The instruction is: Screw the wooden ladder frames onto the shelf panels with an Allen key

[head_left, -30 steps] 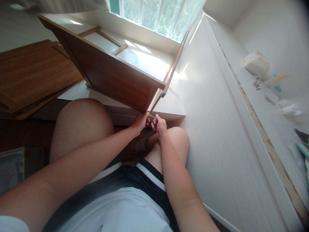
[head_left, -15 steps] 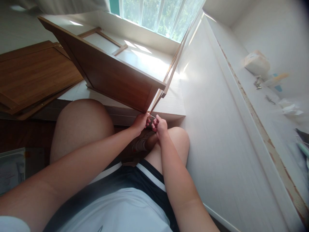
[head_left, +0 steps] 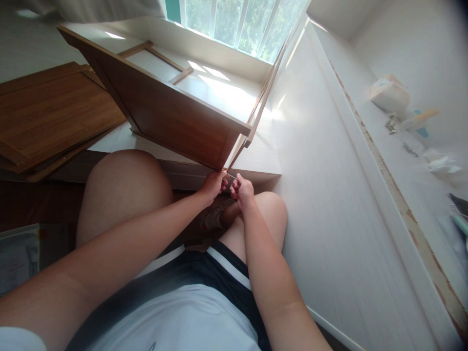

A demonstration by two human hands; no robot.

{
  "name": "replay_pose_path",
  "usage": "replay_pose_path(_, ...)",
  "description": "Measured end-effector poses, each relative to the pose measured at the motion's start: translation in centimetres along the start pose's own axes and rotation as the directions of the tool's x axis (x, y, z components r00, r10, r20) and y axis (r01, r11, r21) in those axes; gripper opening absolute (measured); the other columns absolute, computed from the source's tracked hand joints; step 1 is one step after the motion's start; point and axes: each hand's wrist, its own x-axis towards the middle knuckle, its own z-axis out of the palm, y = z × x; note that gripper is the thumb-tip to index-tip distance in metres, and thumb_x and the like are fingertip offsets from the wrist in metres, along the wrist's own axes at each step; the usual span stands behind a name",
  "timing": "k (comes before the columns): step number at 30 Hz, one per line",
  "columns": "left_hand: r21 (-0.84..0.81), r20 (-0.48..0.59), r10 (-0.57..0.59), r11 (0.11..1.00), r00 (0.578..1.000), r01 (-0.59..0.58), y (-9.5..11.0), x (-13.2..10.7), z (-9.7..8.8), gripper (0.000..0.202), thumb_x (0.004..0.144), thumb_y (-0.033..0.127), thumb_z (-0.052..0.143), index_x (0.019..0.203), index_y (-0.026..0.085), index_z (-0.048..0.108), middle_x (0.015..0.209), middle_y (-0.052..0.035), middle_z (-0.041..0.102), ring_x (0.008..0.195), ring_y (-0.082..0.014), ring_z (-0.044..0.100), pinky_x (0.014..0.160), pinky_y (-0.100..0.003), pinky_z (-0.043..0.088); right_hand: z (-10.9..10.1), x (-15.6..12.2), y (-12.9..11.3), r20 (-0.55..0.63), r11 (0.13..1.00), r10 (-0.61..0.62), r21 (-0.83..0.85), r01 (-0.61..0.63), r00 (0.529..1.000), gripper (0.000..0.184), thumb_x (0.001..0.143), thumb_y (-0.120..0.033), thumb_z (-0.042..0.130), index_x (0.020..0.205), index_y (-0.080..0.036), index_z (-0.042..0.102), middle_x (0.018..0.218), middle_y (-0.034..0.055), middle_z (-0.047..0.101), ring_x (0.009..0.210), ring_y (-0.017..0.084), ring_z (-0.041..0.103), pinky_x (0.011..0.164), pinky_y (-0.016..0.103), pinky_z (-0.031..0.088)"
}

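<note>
A brown wooden panel [head_left: 157, 112] leans at a slant over the white ledge, joined or touching at its right end to a narrow wooden frame [head_left: 260, 109]. At the lower corner where the two meet, my left hand [head_left: 215, 186] is closed around the wood, its fingertips partly hidden. Just right of it, my right hand [head_left: 242, 189] is closed in a pinch on a thin metal rod [head_left: 231, 176]. The rod points at that corner; its far tip is too small to make out, and its handle end is hidden in my fingers.
More wooden panels [head_left: 54, 112] lie stacked at the left. A white wall panel [head_left: 329, 185] stands close on my right, with small hardware [head_left: 391, 124] and a white packet on the shelf beyond. A barred window [head_left: 237, 24] is at the back. My knees flank the work.
Almost nothing differs. Both hands keep their places at the panel's corner, and the view has shifted only very slightly.
</note>
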Motion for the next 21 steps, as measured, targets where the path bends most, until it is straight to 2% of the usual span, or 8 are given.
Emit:
replay_pose_path(8, -0.008, 0.002, -0.005, 1.0, 1.0, 0.005, 0.09, -0.09, 0.07, 0.026, 0.084, 0.037, 0.05, 0.08, 0.016, 0.064, 0.064, 0.0011, 0.056, 0.048, -0.0079, 0.048, 0.042, -0.02, 0.032, 0.15, -0.02, -0.27, -0.042, 0.999, -0.038, -0.033, 0.037, 0.998, 0.046, 0.091, -0.04, 0.047, 0.051, -0.02, 0.039, 0.034, -0.001, 0.044, 0.026, 0.007, 0.03, 0.029, 0.02, 0.017)
replay_pose_path(21, -0.007, 0.001, -0.006, 1.0, 1.0, 0.006, 0.1, -0.1, 0.1, 0.026, 0.084, 0.037, 0.05, 0.081, 0.016, 0.064, 0.065, 0.0011, 0.055, 0.048, -0.0082, 0.048, 0.043, -0.021, 0.032, -0.02, -0.16, -0.33, -0.001, 0.999, 0.035, 0.025, -0.035, 0.999, 0.046, 0.092, -0.043, 0.047, 0.053, -0.021, 0.034, 0.036, -0.0024, 0.041, 0.029, 0.008, 0.03, 0.031, 0.02, 0.018)
